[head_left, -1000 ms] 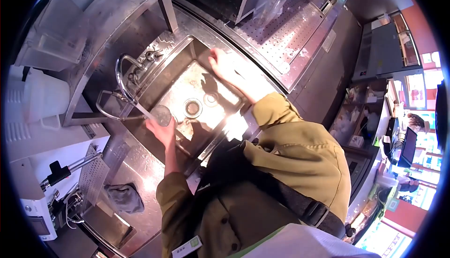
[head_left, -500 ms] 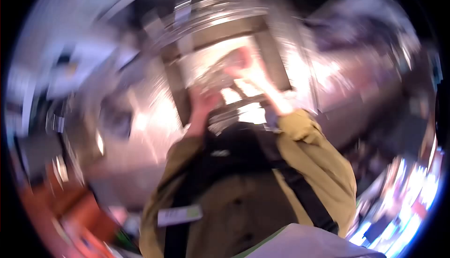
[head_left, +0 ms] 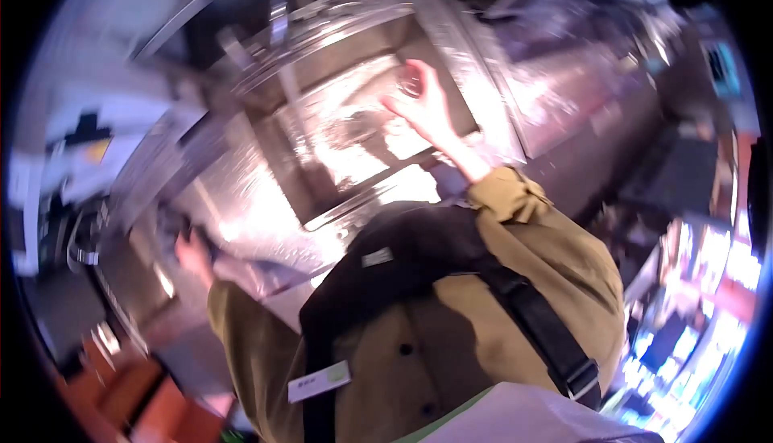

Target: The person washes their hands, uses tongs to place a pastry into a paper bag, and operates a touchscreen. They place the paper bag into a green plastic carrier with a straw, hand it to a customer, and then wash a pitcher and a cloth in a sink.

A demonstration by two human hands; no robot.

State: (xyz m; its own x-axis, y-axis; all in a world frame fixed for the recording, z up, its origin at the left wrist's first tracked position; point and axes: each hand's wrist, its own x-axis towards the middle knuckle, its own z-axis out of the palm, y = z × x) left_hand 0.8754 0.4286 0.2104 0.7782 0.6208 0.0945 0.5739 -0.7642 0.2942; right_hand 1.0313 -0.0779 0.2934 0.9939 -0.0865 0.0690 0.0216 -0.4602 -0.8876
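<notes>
One clear glass (head_left: 410,80) is held above the sink (head_left: 270,141) by the right hand (head_left: 427,108), its thumb and fingers curved around the side. The left hand (head_left: 193,253) is at a dark cloth (head_left: 172,222) on the metal counter (head_left: 233,193); blur obscures its grip, which cannot be told.

A dark cloth (head_left: 174,222) lies on the metal counter (head_left: 233,171).

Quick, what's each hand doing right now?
Left hand: at the dark cloth; too blurred to tell its grip.
Right hand: closed around a clear glass.
</notes>
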